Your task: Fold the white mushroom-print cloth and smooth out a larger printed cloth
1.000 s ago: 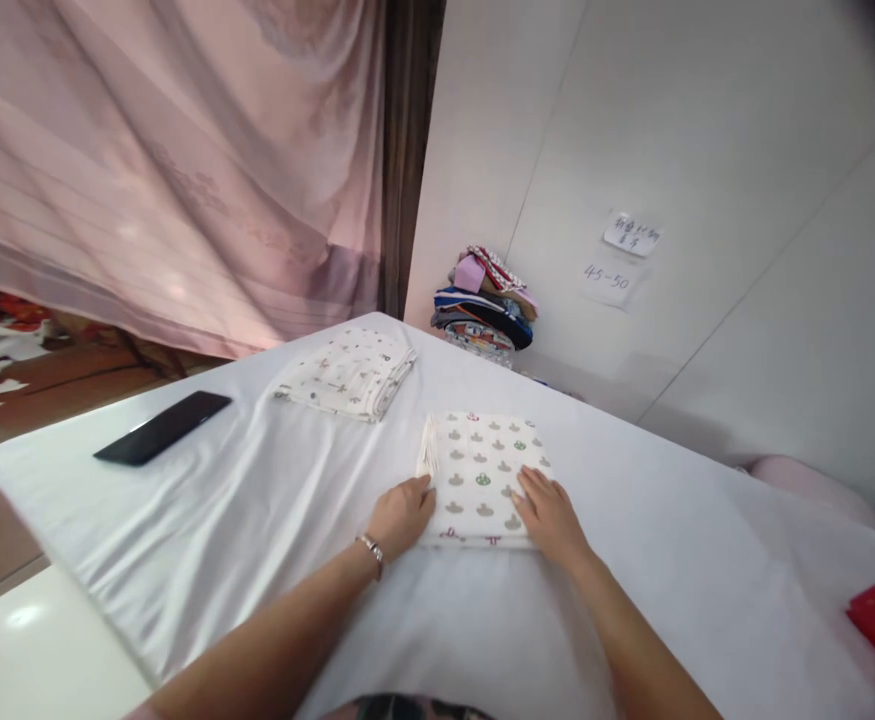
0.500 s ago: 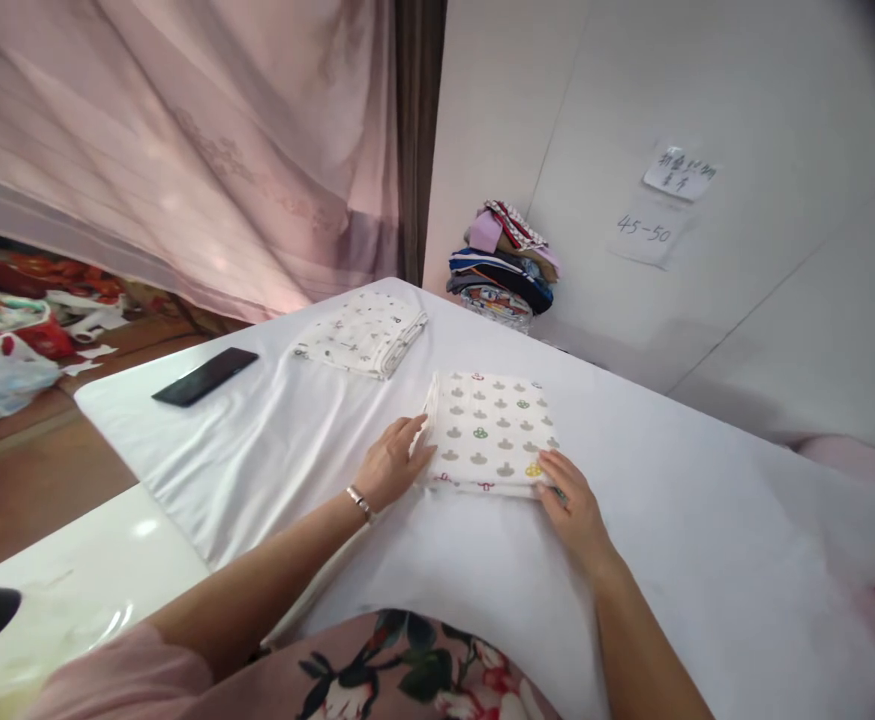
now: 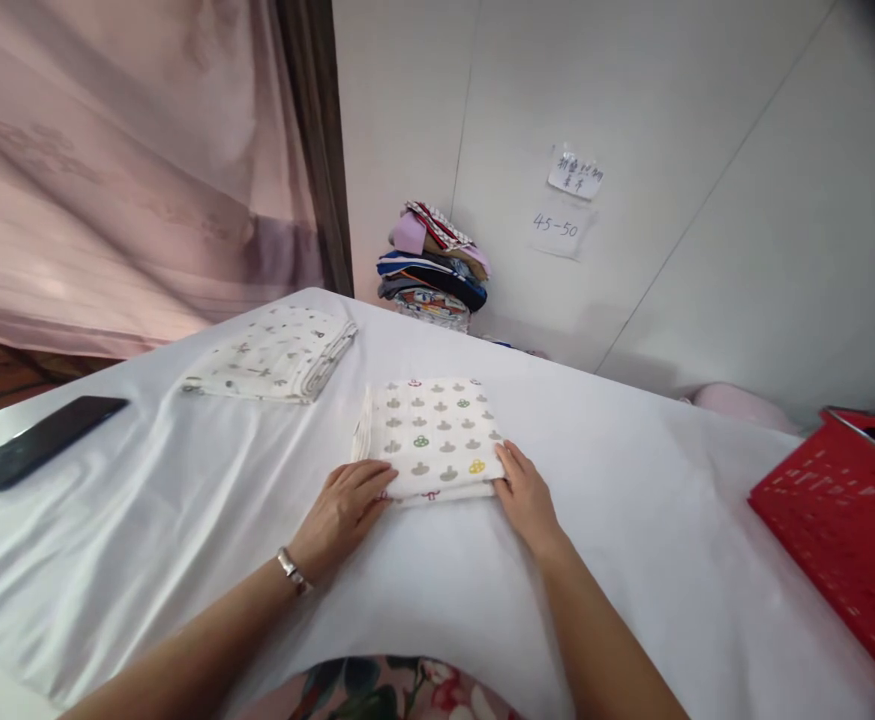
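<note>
A folded white cloth (image 3: 437, 430) printed with rows of grey, green, red and yellow mushrooms lies flat on the table in front of me. My left hand (image 3: 343, 510), with a silver bracelet at the wrist, holds its near left corner, fingers over the top. At the near right corner, my right hand (image 3: 523, 492) grips the edge, thumb in front. Farther left rests a second folded white cloth (image 3: 272, 350) with small dark prints, apart from both hands.
A black phone (image 3: 36, 440) lies at the left on the white tablecloth (image 3: 632, 560). The red basket (image 3: 842, 520) stands at the right edge. Against the wall rises a stack of folded clothes (image 3: 433, 265). Two paper notes (image 3: 568, 205) hang on the wall.
The view has turned right, bringing the red basket into sight. My left hand has slid from the cloth's left side to its near left corner; the right hand stays at its corner.
</note>
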Available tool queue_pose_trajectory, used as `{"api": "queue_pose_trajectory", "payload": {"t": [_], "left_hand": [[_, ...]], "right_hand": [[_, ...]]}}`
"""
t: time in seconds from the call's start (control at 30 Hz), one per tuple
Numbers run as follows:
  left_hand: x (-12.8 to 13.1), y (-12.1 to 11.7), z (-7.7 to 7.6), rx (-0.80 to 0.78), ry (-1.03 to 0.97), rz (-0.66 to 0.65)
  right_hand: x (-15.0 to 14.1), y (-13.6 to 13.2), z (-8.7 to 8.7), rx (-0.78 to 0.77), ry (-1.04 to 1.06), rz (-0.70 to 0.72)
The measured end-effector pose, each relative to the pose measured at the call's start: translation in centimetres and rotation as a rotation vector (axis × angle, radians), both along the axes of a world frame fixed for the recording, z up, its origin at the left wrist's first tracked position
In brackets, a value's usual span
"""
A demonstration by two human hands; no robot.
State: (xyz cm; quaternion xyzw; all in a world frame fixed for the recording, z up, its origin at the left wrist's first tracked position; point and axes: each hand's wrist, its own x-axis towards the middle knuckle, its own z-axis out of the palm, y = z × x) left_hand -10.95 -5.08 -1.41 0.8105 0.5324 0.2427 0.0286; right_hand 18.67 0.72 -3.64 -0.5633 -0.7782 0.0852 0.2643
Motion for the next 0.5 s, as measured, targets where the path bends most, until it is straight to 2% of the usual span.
{"api": "queue_pose_trajectory", "payload": {"t": [0.17,0.3,0.4,0.5], "left_hand": [[0.2,-0.1,-0.3,0.02,0.055,0.026],[0.7,-0.4,0.0,0.041,0.103,0.04],[1.7,-0.4,0.5,0.09,0.128,0.065],[3.5,0.2,0.5,0.154,0.153,0.053]], "right_hand": [[0.4,0.1,-1.0,0.022,0.009,0.003],[0.8,0.2,-2.2,0.051,0.008,0.009],[0.7,0.4,-2.3,0.149,-0.001,-0.005],[0.1,0.4,-1.7,0.275,-0.056,0.016]]}}
